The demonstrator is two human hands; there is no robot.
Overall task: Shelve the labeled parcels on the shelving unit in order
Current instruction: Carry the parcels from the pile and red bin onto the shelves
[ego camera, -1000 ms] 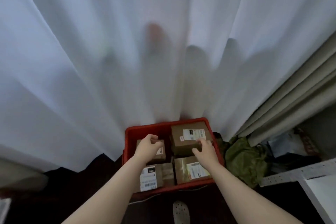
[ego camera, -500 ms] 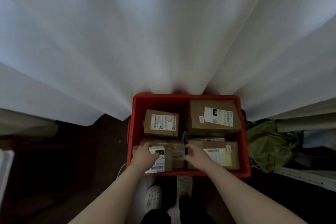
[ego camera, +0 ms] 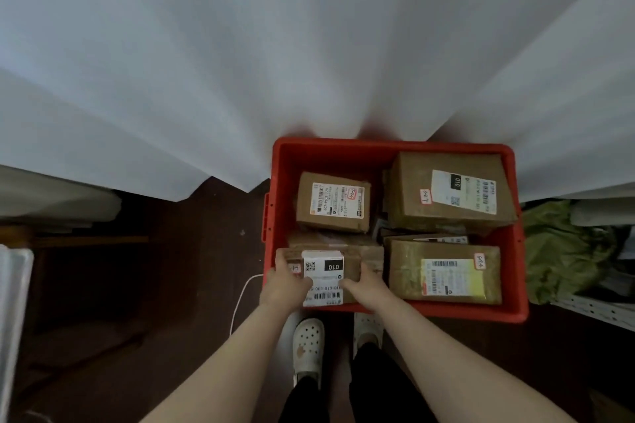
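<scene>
A red plastic crate [ego camera: 395,148] on the floor holds several brown labeled parcels. At its near left corner lies a small parcel [ego camera: 330,266] with a white "010" label. My left hand [ego camera: 287,283] grips its left end and my right hand [ego camera: 366,285] grips its right side. Behind it sits another small parcel [ego camera: 331,203]. A large parcel [ego camera: 450,191] fills the far right of the crate. A parcel with a yellowish label [ego camera: 445,273] lies at the near right.
A white curtain [ego camera: 275,62] hangs right behind the crate. A green bag [ego camera: 563,247] and a white perforated shelf rail [ego camera: 598,311] lie to the right. A white cable [ego camera: 242,299] runs across the dark floor on the left. My white shoes [ego camera: 307,350] stand below the crate.
The view has come closer to the crate and tilted down. Both hands moved from the rear parcels to the near left one and now grip its two sides.
</scene>
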